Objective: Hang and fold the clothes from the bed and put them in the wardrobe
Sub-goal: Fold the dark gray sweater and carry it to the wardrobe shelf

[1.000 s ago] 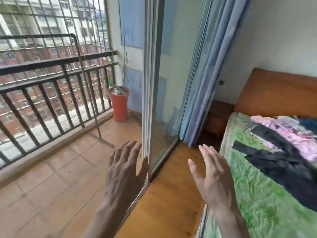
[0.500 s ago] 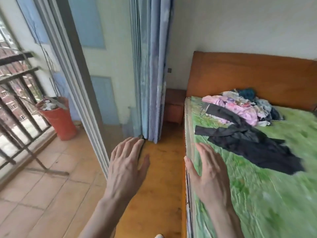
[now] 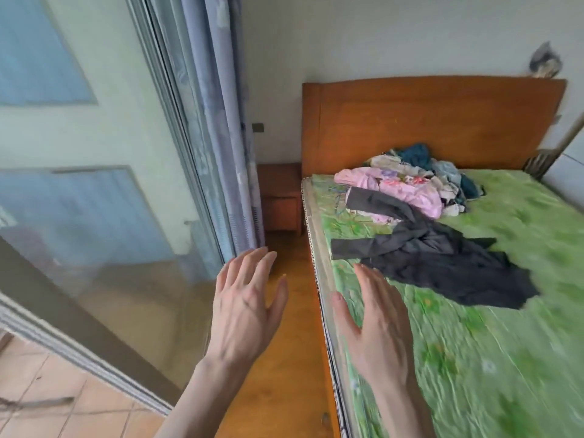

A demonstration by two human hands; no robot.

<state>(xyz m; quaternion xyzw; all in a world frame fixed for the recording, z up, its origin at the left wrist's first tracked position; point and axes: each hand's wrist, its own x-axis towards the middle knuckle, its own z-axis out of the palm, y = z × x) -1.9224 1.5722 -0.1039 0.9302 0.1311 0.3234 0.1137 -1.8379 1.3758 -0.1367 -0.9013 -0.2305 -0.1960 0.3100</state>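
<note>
Bed fills the right of the view, its green cover running up to a wooden headboard, and the clothes lie on it toward that far end. Nearest of them is a dark garment, sprawled with its long axis slanting from the bed's near left edge away to the right, one sleeve reaching back toward the edge. Behind it, close under the headboard, sits a heap of clothes, pink on top with teal and pale pieces mixed in. No wardrobe shows. The right hand hovers over the bed's left edge, fingers straight and together, holding nothing; the dark garment lies ahead of it and slightly to the right, near the fingertips but apart from them as far as the blur allows. The left hand is likewise spread and empty, over the wooden floor between the bed and the glass sliding door, with a blue curtain beyond. By this layout the right hand is the nearer, and a forward reach should meet the near sleeve first.
</note>
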